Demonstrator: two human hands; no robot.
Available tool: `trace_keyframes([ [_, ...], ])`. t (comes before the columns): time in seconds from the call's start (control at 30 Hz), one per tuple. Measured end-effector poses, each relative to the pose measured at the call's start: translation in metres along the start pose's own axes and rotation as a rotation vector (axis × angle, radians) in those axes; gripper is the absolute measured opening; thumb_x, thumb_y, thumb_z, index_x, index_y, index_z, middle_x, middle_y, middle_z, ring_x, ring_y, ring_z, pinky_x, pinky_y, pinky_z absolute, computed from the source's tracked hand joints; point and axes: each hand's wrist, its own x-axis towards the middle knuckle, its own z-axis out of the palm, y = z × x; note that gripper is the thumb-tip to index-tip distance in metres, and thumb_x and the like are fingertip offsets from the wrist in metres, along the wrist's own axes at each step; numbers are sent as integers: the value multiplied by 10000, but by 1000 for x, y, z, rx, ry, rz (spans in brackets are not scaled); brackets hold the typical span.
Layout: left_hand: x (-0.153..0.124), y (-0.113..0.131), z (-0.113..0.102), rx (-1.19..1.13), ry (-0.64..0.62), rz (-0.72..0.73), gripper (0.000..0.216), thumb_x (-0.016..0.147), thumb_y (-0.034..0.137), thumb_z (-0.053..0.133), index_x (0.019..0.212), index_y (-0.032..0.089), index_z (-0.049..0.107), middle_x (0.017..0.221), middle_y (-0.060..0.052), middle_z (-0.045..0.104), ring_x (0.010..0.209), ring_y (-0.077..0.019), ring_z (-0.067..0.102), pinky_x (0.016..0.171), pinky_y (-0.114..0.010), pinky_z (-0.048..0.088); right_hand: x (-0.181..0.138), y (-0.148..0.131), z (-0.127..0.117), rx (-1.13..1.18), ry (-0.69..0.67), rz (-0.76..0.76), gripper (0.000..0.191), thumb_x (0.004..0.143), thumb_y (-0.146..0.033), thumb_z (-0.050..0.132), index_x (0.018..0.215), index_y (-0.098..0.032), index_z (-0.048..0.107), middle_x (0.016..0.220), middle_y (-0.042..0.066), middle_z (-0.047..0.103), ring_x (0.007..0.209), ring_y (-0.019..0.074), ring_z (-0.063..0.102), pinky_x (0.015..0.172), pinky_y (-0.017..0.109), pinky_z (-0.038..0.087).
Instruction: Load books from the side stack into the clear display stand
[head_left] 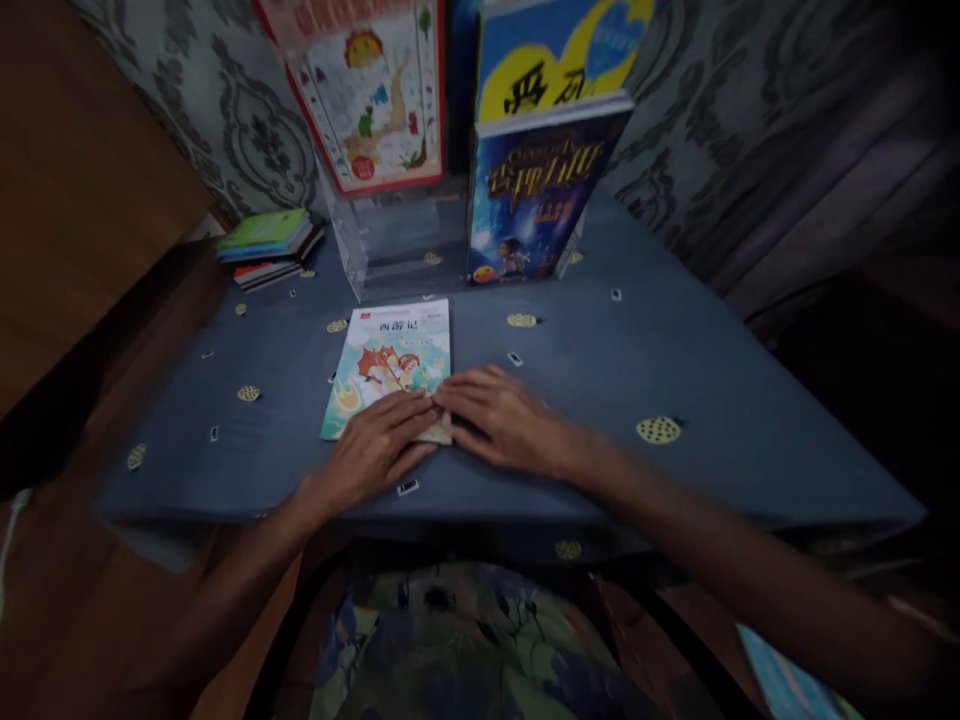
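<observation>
A thin picture book (394, 355) with a pale green cover lies flat on the blue cloth-covered table (675, 370). My left hand (379, 445) rests flat on the book's near edge, fingers stretched out. My right hand (499, 415) lies flat on the cloth beside it, fingertips touching the book's near right corner. The two hands meet at their fingertips. Neither hand grips anything.
A clear plastic book stand (397, 245) at the back holds upright books: a red-framed one (367, 90), a dark blue one (532, 200) and a yellow-blue one (555, 50). A stack of thin books (266, 245) lies back left. Patterned wall behind, floral fabric at my lap.
</observation>
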Motion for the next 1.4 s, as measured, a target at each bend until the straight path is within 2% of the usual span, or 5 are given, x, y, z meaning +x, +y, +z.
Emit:
trace_keyframes([
  [0.23, -12, 4, -9, 19, -165, -51, 502, 1051, 310, 433, 1540, 230, 356, 1549, -95, 479, 1467, -196, 410, 1235, -481, 327, -27, -23, 9, -101, -59, -51, 678, 962, -380, 583, 1550, -122, 368, 1526, 207, 486, 1450, 311, 423, 1197, 582, 343],
  [0.4, -15, -6, -16, 29, -262, -125, 584, 1058, 338, 413, 1602, 274, 208, 1618, -79, 355, 1517, -186, 304, 1267, -486, 221, -26, -24, 9, -77, -75, 5, 684, 951, -394, 612, 1552, -163, 380, 1558, 174, 450, 1476, 308, 375, 1203, 562, 359],
  [0.83, 32, -136, -2, 123, -146, -363, 522, 1060, 397, 307, 1501, 147, 435, 1576, -168, 415, 1492, -247, 354, 1203, -487, 326, 73, 31, 24, -221, -115, 410, 595, 1003, -445, 449, 1462, -69, 491, 1567, 254, 405, 1500, 416, 278, 1190, 654, 259],
  [1.07, 59, -138, 10, 223, -80, -357, 462, 1030, 307, 360, 1398, 78, 520, 1488, -212, 520, 1438, -268, 449, 1189, -485, 353, 116, 25, 27, -233, -162, 437, 556, 1012, -329, 412, 1492, -49, 438, 1586, 232, 379, 1525, 327, 260, 1237, 589, 162],
  [1.4, 61, -134, 8, 239, -114, -413, 475, 1025, 306, 377, 1422, 87, 517, 1511, -174, 504, 1441, -268, 446, 1199, -457, 360, 79, 61, 27, -270, -11, 456, 572, 1000, -438, 418, 1450, -96, 504, 1542, 212, 459, 1463, 322, 399, 1198, 623, 237],
])
